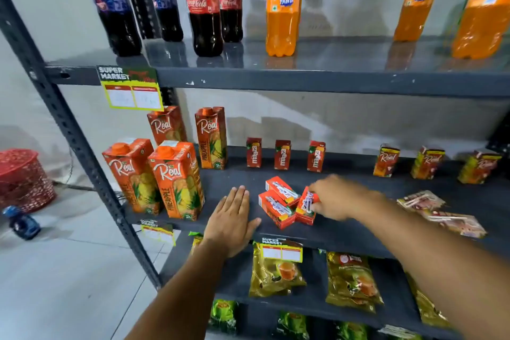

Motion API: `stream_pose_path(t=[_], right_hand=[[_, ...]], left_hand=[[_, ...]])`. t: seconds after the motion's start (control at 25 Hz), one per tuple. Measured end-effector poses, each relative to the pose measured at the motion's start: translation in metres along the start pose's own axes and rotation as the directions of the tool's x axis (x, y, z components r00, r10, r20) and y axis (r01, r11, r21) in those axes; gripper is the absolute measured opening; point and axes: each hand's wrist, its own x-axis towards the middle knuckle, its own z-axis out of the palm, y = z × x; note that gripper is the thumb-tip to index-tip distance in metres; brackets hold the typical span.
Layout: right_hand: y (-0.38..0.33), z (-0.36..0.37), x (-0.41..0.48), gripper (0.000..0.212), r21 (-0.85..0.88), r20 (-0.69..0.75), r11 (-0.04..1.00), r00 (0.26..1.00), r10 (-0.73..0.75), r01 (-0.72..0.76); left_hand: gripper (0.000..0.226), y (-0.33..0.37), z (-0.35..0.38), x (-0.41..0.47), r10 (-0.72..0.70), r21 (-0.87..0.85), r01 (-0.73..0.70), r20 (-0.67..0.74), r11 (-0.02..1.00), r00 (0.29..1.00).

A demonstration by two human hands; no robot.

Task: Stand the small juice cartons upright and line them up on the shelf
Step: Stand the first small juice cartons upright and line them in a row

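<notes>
Now raising one fallen carton [306, 205] at frame centre, right hand [335, 197] fingers seemingly pinching it; left hand [231, 218] flat, holding nothing. Next: standing it upright, aligning with back row [282, 154].

The tall juice cartons [176, 179] read "Real" and "PINEAPPLE"; the small upright cartons [254, 152] read "maaza". Red-labelled cola bottles [203, 5] say "Coca-Cola", and an orange bottle [283, 5] says "FANTA". The shelf-edge price tag [129, 87] reads "SUPER MARKET".

Right hand [335, 197] grips a tilted carton [305, 208]; left hand [230, 218] lies flat on the shelf [345, 232].
</notes>
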Motion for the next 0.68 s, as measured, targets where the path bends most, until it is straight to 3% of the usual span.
stream_pose_path(t=[0.12, 0.24, 0.44, 0.68], right_hand=[[-0.007, 0.043, 0.037, 0.023, 0.174, 0.069, 0.956, 0.971, 0.228, -0.236], [-0.009, 0.079, 0.048, 0.040, 0.373, 0.143, 0.815, 0.896, 0.421, -0.443], [-0.005, 0.101, 0.063, 0.042, 0.618, 0.143, 0.578, 0.799, 0.584, -0.533], [-0.002, 0.097, 0.069, 0.040, 0.594, 0.113, 0.581, 0.772, 0.626, -0.557]], left_hand=[[0.072, -0.024, 0.023, 0.022, -0.056, -0.051, 0.060, 0.071, 0.997, 0.996], [0.070, -0.034, 0.042, 0.030, -0.049, -0.049, 0.056, 0.141, 0.997, 0.989], [0.074, -0.040, 0.056, 0.031, -0.030, -0.033, 0.034, 0.109, 0.999, 0.994], [0.066, -0.037, 0.051, 0.025, -0.031, -0.051, 0.036, 0.087, 0.998, 0.996]])
